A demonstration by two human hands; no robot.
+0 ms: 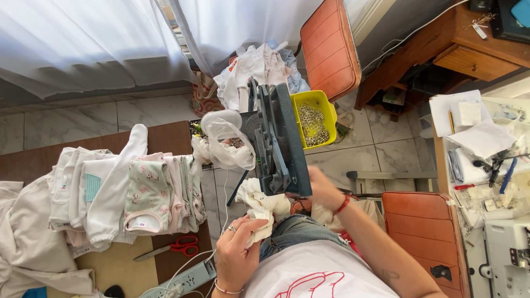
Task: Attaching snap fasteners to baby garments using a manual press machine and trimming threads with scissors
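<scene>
Head view, left hand (238, 249) gripping white garment (264, 208)

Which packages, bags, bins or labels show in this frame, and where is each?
Clear plastic bag: left of the grey press, crumpled, holding small dark parts.
Yellow bin: right of the press, rectangular, full of small metal rings.
Patterned bag: on the floor by the curtain, red-trimmed.
Garment label: small white tag inside a folded garment's neckline.

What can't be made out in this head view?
- Right hand: fingers hidden behind the grey press.
- White garment in the left hand: bunched, kind unclear.
- Yellow bin: small metal pieces, too small to tell.
- Plastic bag: contents blurred by the film.
- Power strip: cut by the bottom edge.
</scene>
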